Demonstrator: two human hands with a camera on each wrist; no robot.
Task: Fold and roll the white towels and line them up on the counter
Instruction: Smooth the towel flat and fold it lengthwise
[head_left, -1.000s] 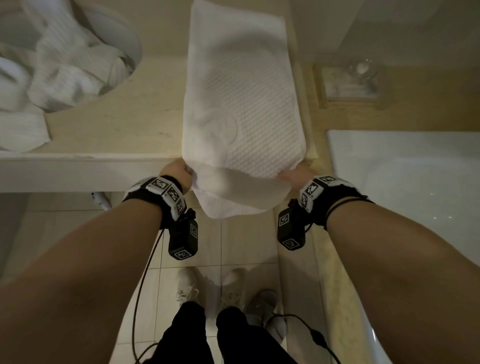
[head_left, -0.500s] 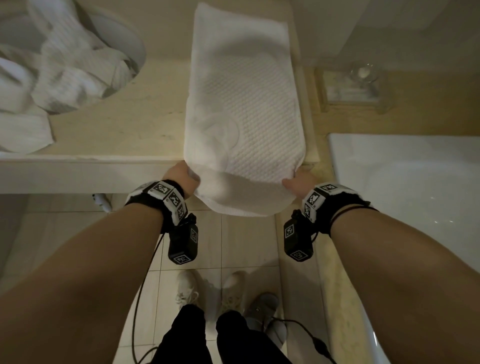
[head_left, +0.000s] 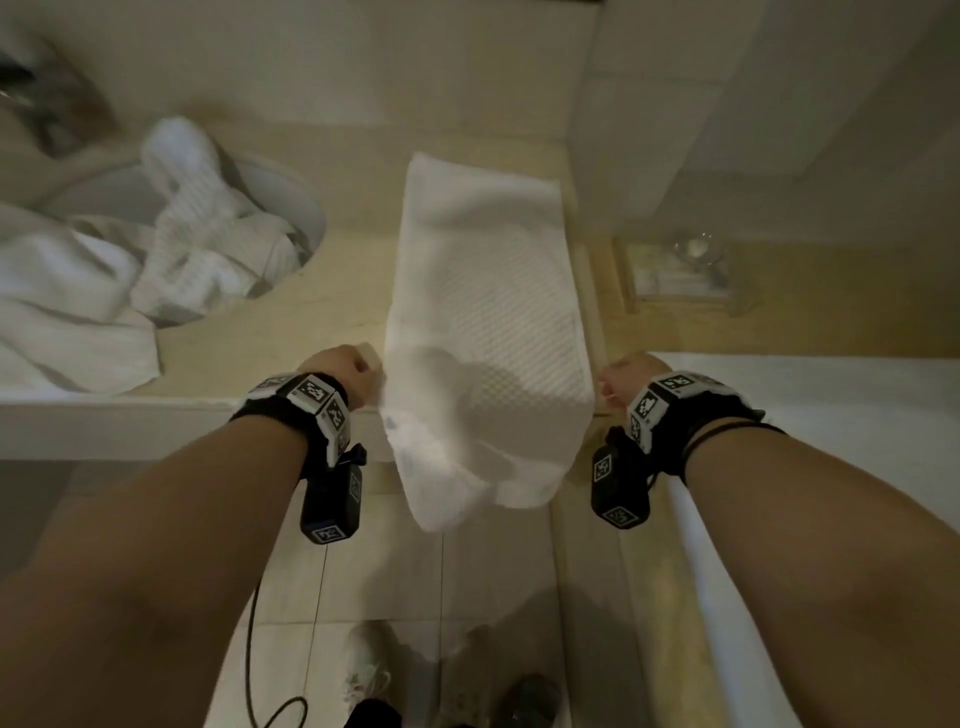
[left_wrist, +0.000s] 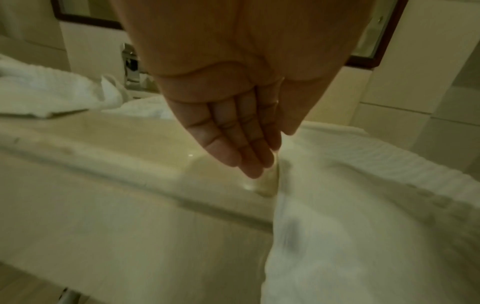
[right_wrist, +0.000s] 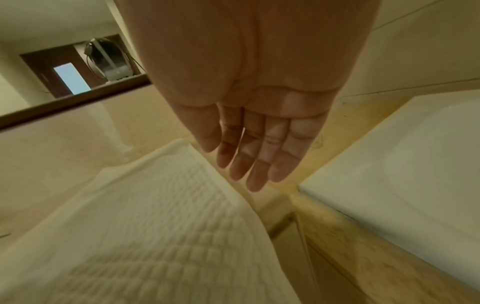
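Observation:
A long folded white towel (head_left: 488, 312) with a waffle weave lies lengthwise on the beige counter (head_left: 291, 306). Its near end droops over the counter's front edge towards the floor. My left hand (head_left: 340, 371) hovers just left of that end and my right hand (head_left: 621, 379) just right of it. In the left wrist view the left hand (left_wrist: 254, 168) has straight fingers beside the towel (left_wrist: 363, 205) and holds nothing. The right wrist view shows my right hand (right_wrist: 254, 174) with straight, empty fingers next to the towel (right_wrist: 155, 216).
Several crumpled white towels (head_left: 171, 249) fill the sink at the left and spill onto the counter. A clear tray with a glass (head_left: 680, 270) stands at the right. A white bathtub (head_left: 831, 415) borders the right side. Shoes and a cable lie on the tiled floor below.
Both hands have let go of the towel's near end, which now hangs lower over the counter edge. The hands have moved apart and slightly up.

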